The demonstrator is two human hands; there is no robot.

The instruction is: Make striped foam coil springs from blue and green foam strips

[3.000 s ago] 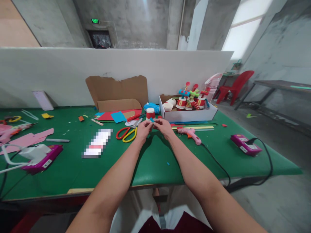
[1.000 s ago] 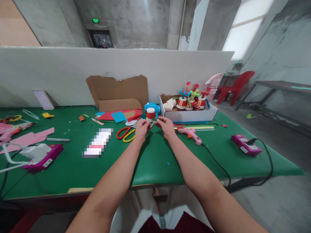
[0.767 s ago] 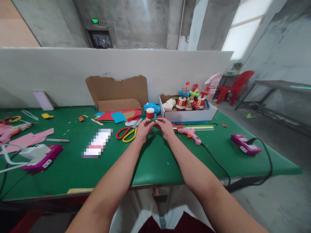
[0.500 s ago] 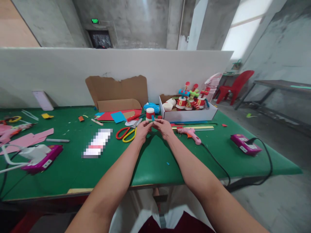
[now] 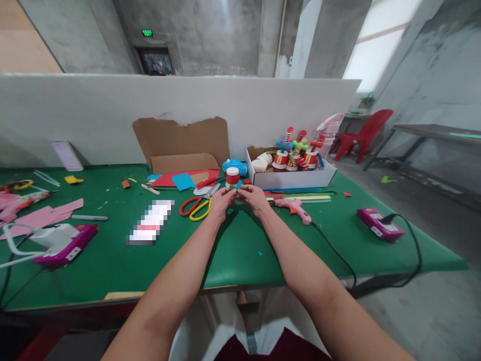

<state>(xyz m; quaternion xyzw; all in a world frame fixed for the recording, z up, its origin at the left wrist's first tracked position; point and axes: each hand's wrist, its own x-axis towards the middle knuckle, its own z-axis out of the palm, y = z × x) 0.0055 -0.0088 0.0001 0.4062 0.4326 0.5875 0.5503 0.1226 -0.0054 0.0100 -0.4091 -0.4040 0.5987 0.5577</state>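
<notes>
My left hand [image 5: 224, 200] and my right hand [image 5: 254, 198] meet fingertip to fingertip over the middle of the table, both closed in a pinch. Between them is a small blue paper strip [image 5: 239, 184], mostly covered by the fingers. Just behind the hands stands a red and white paper cup [image 5: 232, 175], upside down. Scissors [image 5: 201, 203] with one red and one yellow handle lie beside my left hand. A pink glue gun [image 5: 295, 207] rests to the right of my right hand.
A white box [image 5: 296, 179] holds several cup figures [image 5: 280, 159]. Red-handled pliers [image 5: 207, 182], a blue paper square [image 5: 183, 181] and a cardboard piece [image 5: 180, 140] lie or stand behind. Purple power sockets [image 5: 380, 224] with cables sit on the green table [image 5: 240, 265].
The blue strip stood upright above my fingertips before; now it shows lower and shorter, tilted to the right. Both hands keep nearly the same place.
</notes>
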